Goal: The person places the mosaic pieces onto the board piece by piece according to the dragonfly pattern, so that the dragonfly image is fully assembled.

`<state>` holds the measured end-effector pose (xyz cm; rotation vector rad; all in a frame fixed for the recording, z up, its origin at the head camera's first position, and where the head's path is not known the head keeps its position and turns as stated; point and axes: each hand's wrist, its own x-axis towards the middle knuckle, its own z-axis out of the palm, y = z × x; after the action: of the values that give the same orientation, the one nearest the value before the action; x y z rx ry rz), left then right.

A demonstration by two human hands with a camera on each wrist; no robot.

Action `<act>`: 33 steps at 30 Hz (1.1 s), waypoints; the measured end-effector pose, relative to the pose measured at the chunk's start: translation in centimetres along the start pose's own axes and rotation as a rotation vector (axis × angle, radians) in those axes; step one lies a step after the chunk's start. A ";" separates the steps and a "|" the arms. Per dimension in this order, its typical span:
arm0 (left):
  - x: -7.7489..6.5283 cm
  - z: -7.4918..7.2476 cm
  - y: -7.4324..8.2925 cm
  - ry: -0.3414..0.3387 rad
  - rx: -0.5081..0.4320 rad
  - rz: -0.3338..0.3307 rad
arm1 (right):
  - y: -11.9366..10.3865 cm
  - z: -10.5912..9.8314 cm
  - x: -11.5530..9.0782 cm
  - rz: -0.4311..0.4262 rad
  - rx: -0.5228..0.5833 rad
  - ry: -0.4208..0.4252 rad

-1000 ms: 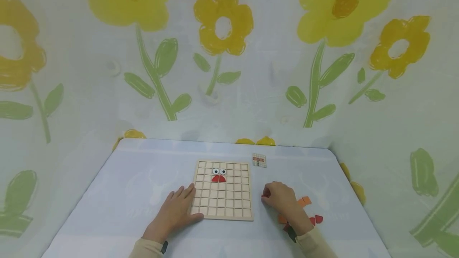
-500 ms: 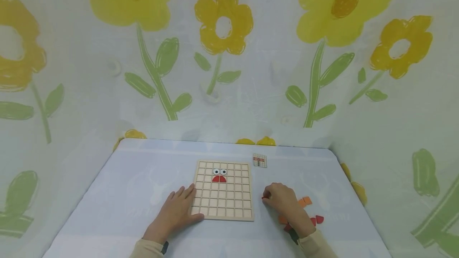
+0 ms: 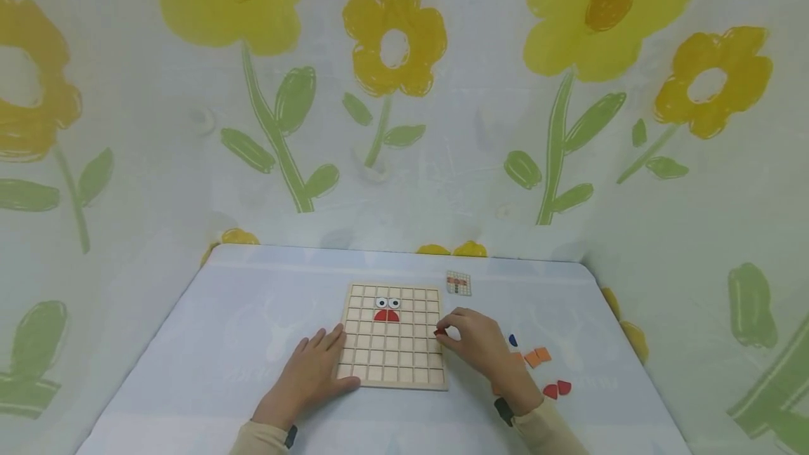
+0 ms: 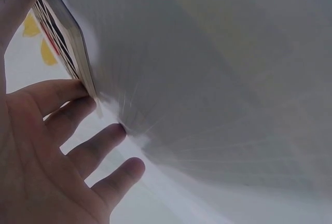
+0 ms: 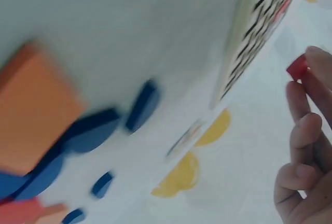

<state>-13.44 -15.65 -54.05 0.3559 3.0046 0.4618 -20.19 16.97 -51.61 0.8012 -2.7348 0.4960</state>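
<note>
Nearest: 2 loose red pcs [image 3: 550, 391], orange sqs [image 3: 541, 354] on counter [image 3: 189, 357], R side. L hand [image 3: 308, 374], grip spread, rests at wooden grid board's L edge. R hand [image 3: 477, 343] grip pinches small red pc [image 5: 297, 67] by board's [image 3: 390, 357] R edge, prob. just above. On board: red quarter-discs [image 3: 380, 316], then eye tiles [image 3: 381, 302]. Farther: pattern card [image 3: 458, 283].

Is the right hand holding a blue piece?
No, the right hand pinches a small red piece by the wooden grid board's right edge.
</note>
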 end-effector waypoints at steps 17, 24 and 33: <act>0.0 -0.3 0.0 -0.015 -0.006 -0.009 | -4.2 1.4 3.8 -0.216 0.034 0.176; 0.0 -0.5 0.0 -0.008 -0.006 0.002 | -5.9 2.1 5.4 -0.197 0.007 0.086; -0.1 -0.4 -0.1 -0.004 -0.016 0.022 | -7.0 3.9 7.3 -0.209 -0.048 -0.071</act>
<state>-13.37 -15.92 -53.74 0.3886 2.9939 0.4855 -22.82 6.51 -51.02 1.0960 -2.6740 0.3635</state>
